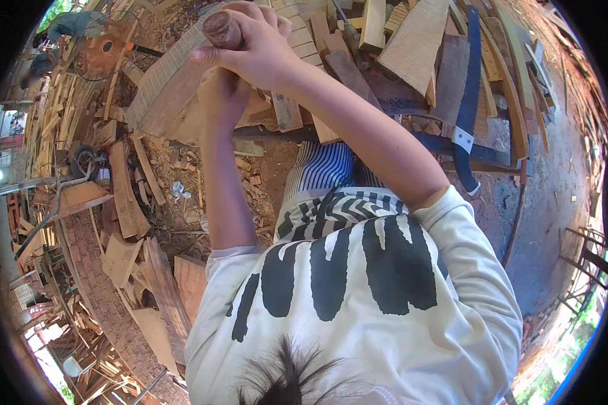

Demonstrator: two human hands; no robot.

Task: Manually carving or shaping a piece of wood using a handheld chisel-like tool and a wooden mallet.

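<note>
- Your right hand [257, 44] is gripping a round brown wooden handle [221, 28], its end protruding left of the fist.
- Your left hand [221, 94] is sitting directly below, fingers curled; grasp cannot be told.
- Both are hovering over stacked pale wooden planks [169, 81].

A person in a white shirt with bold black lettering grips a rounded wooden handle [221, 28] in the right hand [257, 44], the left hand [221, 94] closed just beneath it. Sawn planks [412, 40] and offcuts [125, 196] lie heaped around, with a blue curved blade [467, 101] to the right.
</note>
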